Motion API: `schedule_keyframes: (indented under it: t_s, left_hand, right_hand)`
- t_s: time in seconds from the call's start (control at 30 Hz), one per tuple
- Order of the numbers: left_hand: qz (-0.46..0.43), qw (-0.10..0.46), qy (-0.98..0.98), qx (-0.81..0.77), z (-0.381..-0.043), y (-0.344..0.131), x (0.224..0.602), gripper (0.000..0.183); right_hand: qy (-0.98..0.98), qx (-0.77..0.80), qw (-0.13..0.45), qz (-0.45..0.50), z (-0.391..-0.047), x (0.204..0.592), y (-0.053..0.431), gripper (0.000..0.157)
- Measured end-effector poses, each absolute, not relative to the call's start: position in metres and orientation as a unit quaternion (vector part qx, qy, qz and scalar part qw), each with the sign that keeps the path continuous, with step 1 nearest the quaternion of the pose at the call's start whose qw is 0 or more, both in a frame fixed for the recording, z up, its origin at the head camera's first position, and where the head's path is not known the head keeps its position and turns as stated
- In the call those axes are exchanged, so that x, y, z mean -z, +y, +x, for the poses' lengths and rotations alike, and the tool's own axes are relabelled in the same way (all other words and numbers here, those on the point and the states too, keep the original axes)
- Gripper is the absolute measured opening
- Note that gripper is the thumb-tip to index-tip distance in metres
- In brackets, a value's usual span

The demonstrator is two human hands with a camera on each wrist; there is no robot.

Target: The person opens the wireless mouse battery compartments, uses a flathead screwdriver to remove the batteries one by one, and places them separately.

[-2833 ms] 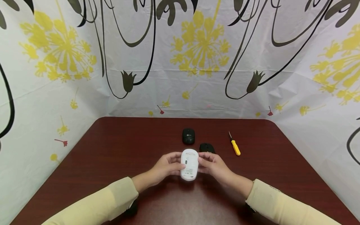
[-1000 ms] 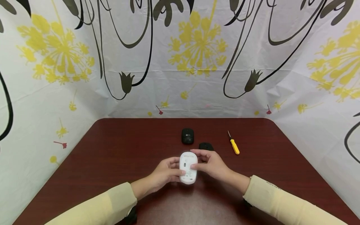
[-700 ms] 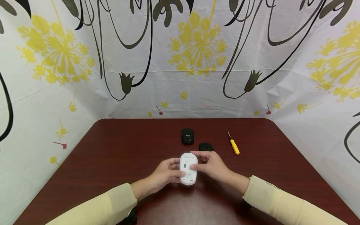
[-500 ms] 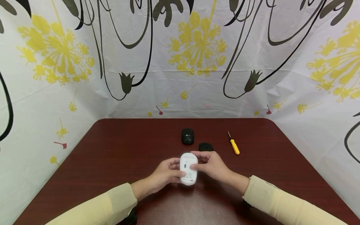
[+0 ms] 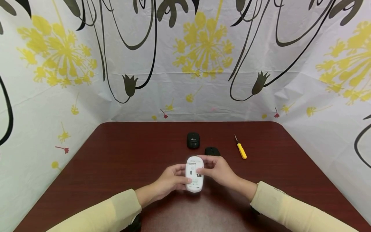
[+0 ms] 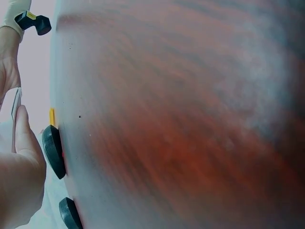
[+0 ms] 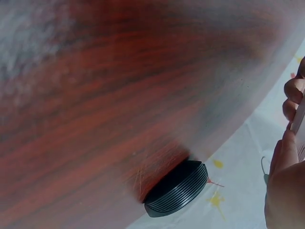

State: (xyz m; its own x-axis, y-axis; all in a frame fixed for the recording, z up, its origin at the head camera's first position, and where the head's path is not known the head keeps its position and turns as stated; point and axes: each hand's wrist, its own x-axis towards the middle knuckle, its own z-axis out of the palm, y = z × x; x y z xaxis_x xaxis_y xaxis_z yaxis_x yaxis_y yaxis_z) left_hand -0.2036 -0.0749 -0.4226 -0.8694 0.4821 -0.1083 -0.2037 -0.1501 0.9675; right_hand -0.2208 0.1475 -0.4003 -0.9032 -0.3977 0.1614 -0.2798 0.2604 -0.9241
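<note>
A white computer mouse point(image 5: 193, 185) is held up over the table, its underside facing the head camera. My left hand point(image 5: 170, 178) grips its left edge, thumb on the underside and fingers behind. From the right, my right hand point(image 5: 218, 169) pinches the upper part, thumb on the underside near a small dark patch, fingers at the far edge. A recess shows near the mouse's upper end. The left wrist view has the white mouse point(image 6: 6, 121) edge-on beside my left hand point(image 6: 21, 186). At the right border of the right wrist view is my right hand point(image 7: 288, 195).
Beyond the hands, a black mouse point(image 5: 193, 140) lies on the dark red table point(image 5: 139, 145). A second black mouse point(image 5: 212, 151) is partly hidden behind my right hand. Farther right lies a screwdriver point(image 5: 242, 151) with a yellow handle. A patterned white cloth point(image 5: 174, 90) hangs behind.
The right hand has shifted from the mouse's right edge up over its underside. Since half a second ago, a recess and a dark patch by the right thumb have appeared on the underside.
</note>
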Motion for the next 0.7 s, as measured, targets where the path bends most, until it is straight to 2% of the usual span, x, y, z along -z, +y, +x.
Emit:
schedule_keyframes:
  t_s: [0.17,0.47,0.7]
  left_hand:
    - [0.107,0.228,0.614,-0.748,-0.2037,-0.0756,0.4219,0.055]
    - [0.111,0.23,0.612,-0.748,-0.2017,-0.0765,0.4211,0.056]
    - [0.117,0.231,0.611,-0.748,-0.2009,-0.0769,0.4214,0.055]
  right_hand:
    - [0.788,0.575,0.038,-0.214,-0.2192,0.4007,0.1462,0.048]
    - [0.795,0.572,0.01,-0.201,-0.2201,0.3997,0.1461,0.035]
    - [0.798,0.575,0.004,-0.18,-0.2207,0.3953,0.1456,0.03]
